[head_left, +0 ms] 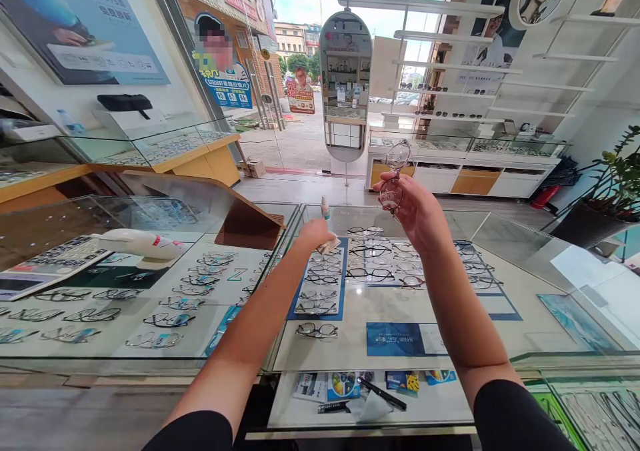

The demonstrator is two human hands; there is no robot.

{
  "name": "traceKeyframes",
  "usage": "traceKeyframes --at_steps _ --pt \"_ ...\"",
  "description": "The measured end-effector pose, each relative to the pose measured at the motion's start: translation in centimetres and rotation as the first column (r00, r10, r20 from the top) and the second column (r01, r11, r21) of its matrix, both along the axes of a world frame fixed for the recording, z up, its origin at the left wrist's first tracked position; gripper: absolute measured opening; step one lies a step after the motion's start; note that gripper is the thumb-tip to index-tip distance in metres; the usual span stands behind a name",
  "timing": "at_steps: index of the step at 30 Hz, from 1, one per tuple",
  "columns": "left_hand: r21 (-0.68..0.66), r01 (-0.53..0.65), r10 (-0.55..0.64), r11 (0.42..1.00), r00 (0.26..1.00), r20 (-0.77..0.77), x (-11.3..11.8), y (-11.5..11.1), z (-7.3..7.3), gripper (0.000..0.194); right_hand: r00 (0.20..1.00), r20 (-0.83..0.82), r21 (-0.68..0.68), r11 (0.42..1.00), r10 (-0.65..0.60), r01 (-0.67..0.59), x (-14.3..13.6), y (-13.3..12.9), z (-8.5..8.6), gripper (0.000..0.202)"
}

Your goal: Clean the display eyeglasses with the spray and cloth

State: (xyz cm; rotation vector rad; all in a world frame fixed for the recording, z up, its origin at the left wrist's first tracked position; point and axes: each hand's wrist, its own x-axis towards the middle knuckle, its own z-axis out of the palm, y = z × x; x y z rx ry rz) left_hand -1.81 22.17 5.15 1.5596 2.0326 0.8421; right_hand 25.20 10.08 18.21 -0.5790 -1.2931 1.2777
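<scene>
My right hand (pixel 420 214) is raised over the glass counter, its fingers closed on a pair of eyeglasses (pixel 399 156). The glasses stand on end, one round lens above the other, with a thin dark frame. My left hand (pixel 314 234) reaches forward above the display case, fingers curled round a slim pale thing with a teal band (pixel 325 208) that sticks up from the fist. A crumpled beige piece (pixel 329 245) shows under that hand; its kind is unclear. Below both hands, rows of eyeglasses (pixel 370 275) and a blue display tray (pixel 342 271) lie under the glass.
A white bottle-shaped object (pixel 143 244) lies on the left counter beside a brown slanted board (pixel 250 227). Ahead stands an oval mirror (pixel 346 84). On the right are wall shelves (pixel 445 66) and a potted plant (pixel 590 211). Leaflets and a black pen (pixel 383 393) lie nearer me.
</scene>
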Motion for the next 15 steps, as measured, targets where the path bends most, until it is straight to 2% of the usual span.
traceKeyframes --at_steps 3,6,12,15 --pt "-0.04 -0.008 0.01 0.999 0.999 0.031 -0.2 -2.1 -2.3 0.047 1.0 0.009 0.03 1.0 -0.007 0.006 0.0 -1.8 0.3 0.032" --pt "-0.059 -0.006 0.011 0.998 0.997 0.081 -0.6 -3.6 -3.6 0.034 1.0 -0.001 0.065 0.998 0.002 -0.002 0.0 -3.9 0.6 0.03" --pt "-0.04 -0.032 0.043 0.999 0.949 0.314 -1.5 -6.0 -4.2 0.044 1.0 -0.004 0.11 0.994 -0.02 0.021 0.4 -7.9 0.7 0.026" --pt "0.081 0.025 -0.061 0.996 0.876 0.479 -1.4 -7.2 -4.2 0.044 0.999 0.004 0.113 0.993 -0.038 0.037 0.2 -9.1 0.3 0.027"
